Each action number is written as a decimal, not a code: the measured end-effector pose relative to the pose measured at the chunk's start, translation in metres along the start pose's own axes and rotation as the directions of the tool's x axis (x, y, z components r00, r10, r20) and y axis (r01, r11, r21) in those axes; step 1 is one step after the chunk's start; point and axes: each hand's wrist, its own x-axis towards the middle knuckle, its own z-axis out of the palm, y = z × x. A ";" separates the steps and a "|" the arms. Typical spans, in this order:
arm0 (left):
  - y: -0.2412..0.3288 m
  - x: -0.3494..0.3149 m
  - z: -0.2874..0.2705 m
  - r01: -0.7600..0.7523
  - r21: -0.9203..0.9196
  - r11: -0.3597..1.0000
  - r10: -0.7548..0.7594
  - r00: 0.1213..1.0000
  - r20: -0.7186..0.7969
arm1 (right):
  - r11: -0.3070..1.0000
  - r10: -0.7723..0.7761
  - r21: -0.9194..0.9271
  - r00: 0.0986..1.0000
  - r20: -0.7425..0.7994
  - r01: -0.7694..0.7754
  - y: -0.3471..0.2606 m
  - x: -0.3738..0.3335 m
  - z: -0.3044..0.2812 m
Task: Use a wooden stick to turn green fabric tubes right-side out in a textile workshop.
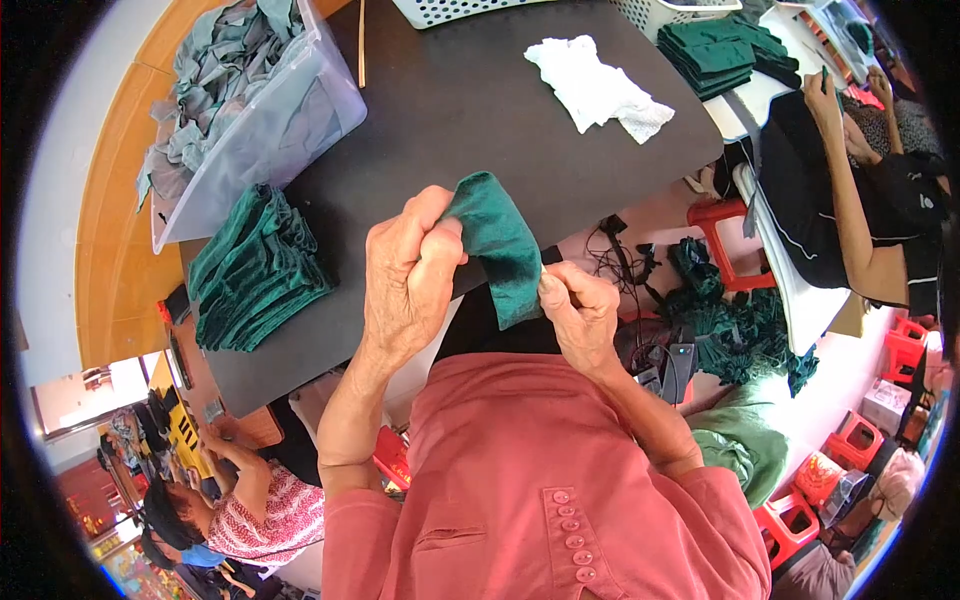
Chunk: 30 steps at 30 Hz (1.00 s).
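A strip of dark green velvety fabric [500, 245] is stretched between my two hands, just in front of my chest at the near edge of the dark table. My left hand [408, 270] pinches its upper left side, fingers curled round. At its lower right edge my right hand [580, 308] grips it between thumb and fingers. What lies behind the strip is hidden. To the left of my left hand, a folded stack of similar green velvet pieces [258, 270] lies on the table.
A clear plastic bin [290, 125] heaped with grey-green sheer cloth [225, 85] stands at the left. White crumpled cloth [600, 88] lies on the dark table [440, 110]. At the right are folded green fabric [705, 55], red stools [725, 240], cables [625, 260] and co-workers.
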 end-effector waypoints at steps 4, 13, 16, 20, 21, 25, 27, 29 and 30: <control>0.000 0.000 0.000 -0.065 0.107 0.992 0.061 0.998 0.034 | 0.998 -0.003 0.065 1.000 -0.019 0.004 0.001 -0.001 0.004; 0.013 -0.003 0.002 -0.068 0.179 0.981 0.034 0.982 0.185 | 0.903 0.148 0.383 0.977 0.151 -0.196 0.002 -0.001 0.013; 0.016 0.001 0.001 -0.101 0.103 0.990 0.097 0.994 0.047 | 0.922 0.103 0.365 0.990 0.096 -0.131 -0.001 0.002 0.011; 0.011 0.006 0.012 -0.057 -0.203 0.978 0.058 0.998 0.000 | 0.952 0.076 0.287 0.992 0.104 -0.103 -0.003 0.002 0.012; 0.010 0.005 0.011 -0.057 -0.204 0.977 0.058 0.998 0.001 | 0.947 0.086 0.299 0.990 0.108 -0.114 -0.003 0.000 0.012; -0.001 0.003 0.008 0.031 -0.087 0.996 -0.025 0.997 0.070 | 0.927 0.163 0.327 0.982 0.091 -0.184 0.000 -0.005 0.015; 0.001 0.004 0.008 0.080 -0.270 0.959 -0.033 0.984 0.173 | 0.966 0.067 0.247 0.997 0.030 -0.072 0.001 -0.005 0.016; 0.003 0.004 0.008 0.061 -0.227 0.972 -0.012 0.977 0.213 | 0.985 0.035 0.170 0.999 -0.017 -0.031 0.004 -0.007 0.017; 0.003 0.004 0.008 0.040 -0.184 0.982 0.008 0.967 0.254 | 0.996 0.000 0.091 0.998 -0.063 0.006 0.005 -0.009 0.018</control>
